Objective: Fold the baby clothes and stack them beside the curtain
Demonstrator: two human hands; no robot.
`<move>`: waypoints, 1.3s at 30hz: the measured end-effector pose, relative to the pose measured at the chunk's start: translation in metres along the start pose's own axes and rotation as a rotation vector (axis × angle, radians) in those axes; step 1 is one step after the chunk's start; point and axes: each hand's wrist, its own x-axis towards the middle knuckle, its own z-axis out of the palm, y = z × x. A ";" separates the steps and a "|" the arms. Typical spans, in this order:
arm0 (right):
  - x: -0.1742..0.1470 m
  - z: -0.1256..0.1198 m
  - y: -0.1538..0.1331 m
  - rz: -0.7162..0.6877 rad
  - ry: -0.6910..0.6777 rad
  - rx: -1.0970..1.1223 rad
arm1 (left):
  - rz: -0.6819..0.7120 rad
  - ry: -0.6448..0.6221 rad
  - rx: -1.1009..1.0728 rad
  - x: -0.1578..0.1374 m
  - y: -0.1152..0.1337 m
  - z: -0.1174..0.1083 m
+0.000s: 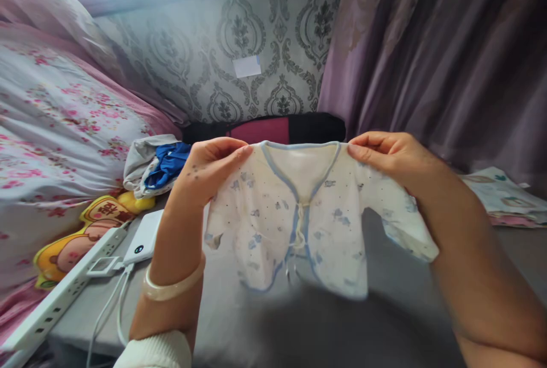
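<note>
Spread out in front of me hangs a white baby shirt (265, 214) with blue trim, small blue prints and a tied cord down its front. My left hand (211, 166) pinches its shoulder on the left, thumb toward me. At the opposite shoulder, my right hand (387, 154) grips the cloth between thumb and fingers. The shirt's neckline is stretched between both hands, and its lower hem hangs over the grey sheet (273, 334). One sleeve dangles below each hand.
On the left lie a white power strip (64, 294), a white power bank (144, 237) with cables, a yellow cartoon cushion (68, 248) and a pile of blue and grey clothes (164, 166). Folded cloth (506, 191) lies at right. A purple curtain (405, 43) hangs behind.
</note>
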 end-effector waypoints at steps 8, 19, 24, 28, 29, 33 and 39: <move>0.045 0.025 0.110 -0.039 -0.060 -0.363 | -0.151 -0.213 0.248 0.025 -0.107 0.030; 0.074 0.045 0.186 -0.093 -0.092 -0.900 | -0.168 -0.180 0.603 0.052 -0.204 0.076; 0.090 0.047 0.204 -0.074 -0.099 -0.946 | -0.259 -0.167 0.685 0.065 -0.214 0.086; 0.103 0.048 0.211 -0.056 -0.129 -1.001 | -0.278 -0.161 0.710 0.075 -0.219 0.095; 0.106 0.048 0.211 -0.046 -0.134 -1.013 | -0.281 -0.158 0.715 0.077 -0.221 0.097; 0.119 0.049 0.214 0.000 -0.139 -1.042 | -0.290 -0.152 0.732 0.088 -0.230 0.104; 0.139 0.049 0.215 0.044 -0.133 -1.081 | -0.271 -0.136 0.765 0.108 -0.244 0.111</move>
